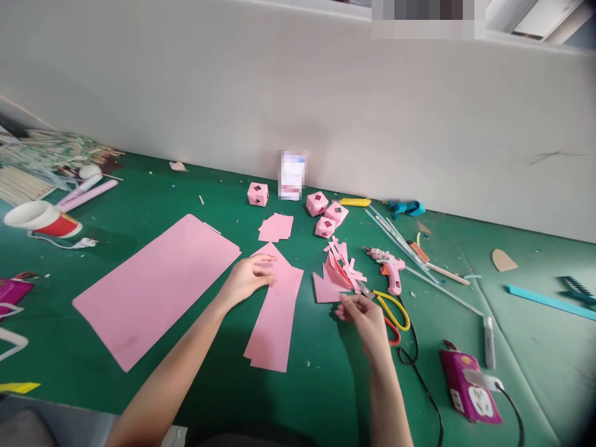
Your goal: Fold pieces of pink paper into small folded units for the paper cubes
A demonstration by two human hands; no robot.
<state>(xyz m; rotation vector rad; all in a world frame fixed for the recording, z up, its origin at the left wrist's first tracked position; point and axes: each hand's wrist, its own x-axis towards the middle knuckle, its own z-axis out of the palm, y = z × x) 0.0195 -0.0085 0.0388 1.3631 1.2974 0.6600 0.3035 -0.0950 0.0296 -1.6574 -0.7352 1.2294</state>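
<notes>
My left hand (249, 277) rests over the upper part of two overlapping pink paper strips (274, 329), thumb and fingers apart. My right hand (364, 320) pinches the lower corner of a pink paper piece (325, 289) beside a small heap of pink paper scraps (342, 261). Yellow-and-red-handled scissors (393, 313) lie just past the right hand, their blades at the scraps. Above the strips is a small stack of pink paper squares (277, 228). A large pink sheet (158, 292) lies left of my left hand.
Several folded pink paper cubes (257, 194) stand near the wall, by a phone-like blurred object (292, 176). To the right are a pink glue gun (388, 267), its cord, a yellow cutter (355, 202) and a purple power strip (470, 388). A paper cup (56, 220) lies left.
</notes>
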